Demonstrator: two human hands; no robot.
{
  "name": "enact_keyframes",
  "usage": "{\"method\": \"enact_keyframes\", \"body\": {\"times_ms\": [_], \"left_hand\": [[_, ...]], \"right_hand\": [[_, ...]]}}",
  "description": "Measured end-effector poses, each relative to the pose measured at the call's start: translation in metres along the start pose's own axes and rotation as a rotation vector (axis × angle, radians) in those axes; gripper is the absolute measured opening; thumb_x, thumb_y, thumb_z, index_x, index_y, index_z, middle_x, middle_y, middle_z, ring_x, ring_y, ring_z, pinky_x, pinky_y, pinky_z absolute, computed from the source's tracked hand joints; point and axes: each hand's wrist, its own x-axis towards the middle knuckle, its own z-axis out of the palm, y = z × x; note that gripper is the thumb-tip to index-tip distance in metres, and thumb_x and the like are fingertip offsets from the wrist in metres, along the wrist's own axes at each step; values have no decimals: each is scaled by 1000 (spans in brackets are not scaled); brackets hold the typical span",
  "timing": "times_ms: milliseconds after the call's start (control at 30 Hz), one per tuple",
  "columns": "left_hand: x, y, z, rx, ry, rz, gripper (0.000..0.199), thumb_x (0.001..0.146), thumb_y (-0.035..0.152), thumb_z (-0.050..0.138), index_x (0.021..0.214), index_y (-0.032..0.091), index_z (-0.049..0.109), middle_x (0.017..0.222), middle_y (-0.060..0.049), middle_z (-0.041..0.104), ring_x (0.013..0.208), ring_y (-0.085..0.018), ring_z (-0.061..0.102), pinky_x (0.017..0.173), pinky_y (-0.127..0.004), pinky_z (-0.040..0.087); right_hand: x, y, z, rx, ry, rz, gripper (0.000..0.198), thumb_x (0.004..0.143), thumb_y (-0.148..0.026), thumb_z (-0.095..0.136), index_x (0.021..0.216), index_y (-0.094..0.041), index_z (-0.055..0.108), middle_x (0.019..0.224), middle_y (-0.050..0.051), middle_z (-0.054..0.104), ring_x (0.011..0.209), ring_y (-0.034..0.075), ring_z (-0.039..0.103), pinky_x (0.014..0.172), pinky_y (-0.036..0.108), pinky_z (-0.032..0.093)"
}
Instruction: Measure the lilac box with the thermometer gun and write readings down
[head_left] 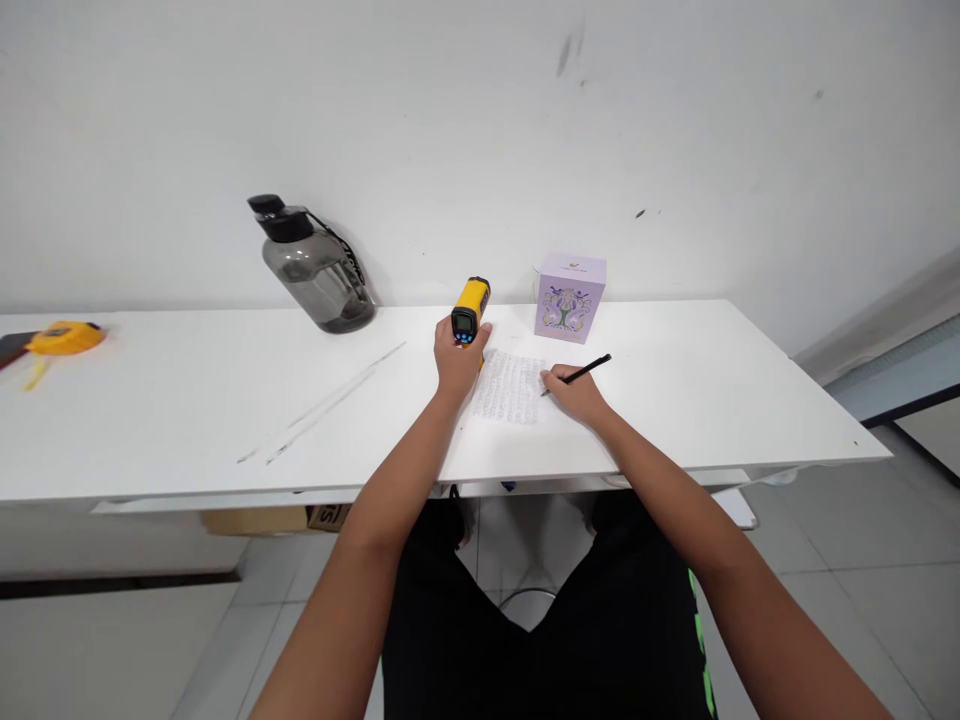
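My left hand [456, 362] is wrapped round the handle of a yellow and black infrared thermometer [472, 305], its small screen and blue buttons facing me. In my right hand [574, 388] is a slim black pen [591, 368], tilted with its tip low at the right edge of a sheet of paper [510, 388]. Rows of small handwriting cover the sheet, which lies flat on the white table between my two hands. The thermometer's lower part is hidden by my left hand.
Behind my right hand stands a lilac box [570, 300]. A grey water bottle [319, 275] with a black lid is near the wall at left. Farther left lies a yellow-orange tool [67, 338], too blurred to name surely. The white table [187, 420] meets the wall.
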Motion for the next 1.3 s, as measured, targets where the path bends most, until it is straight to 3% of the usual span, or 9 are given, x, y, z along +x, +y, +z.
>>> {"method": "enact_keyframes", "body": {"times_ms": [767, 1133, 1300], "left_hand": [[2, -1, 0, -1, -14, 4, 27, 78, 37, 77, 94, 20, 64, 103, -5, 61, 96, -18, 59, 88, -32, 47], [0, -3, 0, -92, -22, -57, 31, 76, 41, 78, 90, 20, 61, 93, -4, 61, 86, -16, 57, 80, -30, 47], [3, -14, 2, -231, -147, -110, 36, 75, 43, 78, 100, 20, 65, 97, -5, 68, 90, -18, 63, 86, -32, 50]], "right_hand": [[0, 4, 2, 3, 69, -16, 39, 81, -43, 55, 53, -24, 36, 54, -6, 30, 57, 12, 32, 57, 28, 26], [7, 2, -3, 20, 59, 34, 34, 78, -41, 56, 51, -22, 50, 52, -3, 44, 57, 13, 41, 58, 29, 33], [7, 1, -6, 50, 92, -23, 41, 85, -55, 55, 61, -22, 59, 54, -2, 50, 59, 16, 48, 60, 30, 38]]}}
